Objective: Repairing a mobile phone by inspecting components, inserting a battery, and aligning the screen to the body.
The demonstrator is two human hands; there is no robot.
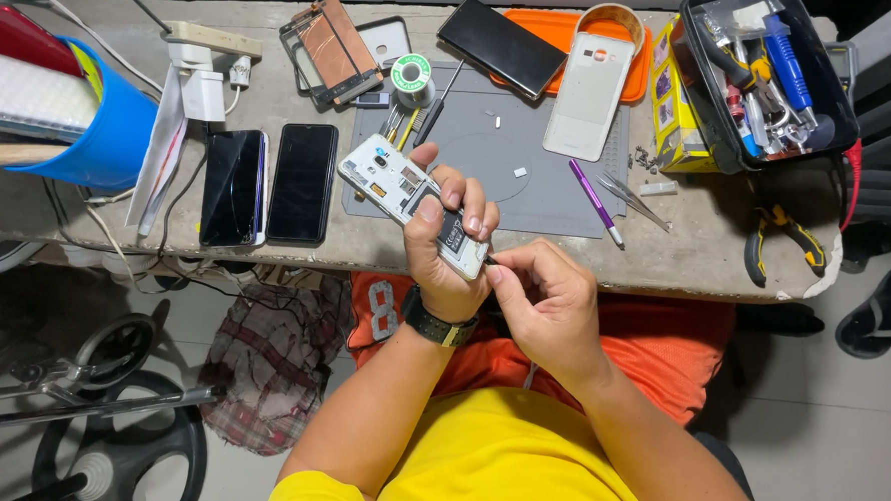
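Observation:
My left hand (444, 242) grips an opened white phone (393, 182) with its back cover off, held over the table's near edge. Its inner frame and dark battery face up. My right hand (539, 295) pinches a small dark part or tool tip at the phone's lower end, touching it. A watch sits on my left wrist (438, 325). The white back cover (587, 96) lies on the grey work mat (529, 174) behind.
Two dark phones (268, 185) lie left of the mat. Behind are a solder spool (411, 75), a black phone (502, 45), an orange tray (565, 30), a tool box (769, 74). A purple pen (596, 202), tweezers (633, 199), pliers (786, 240), blue bucket (110, 126).

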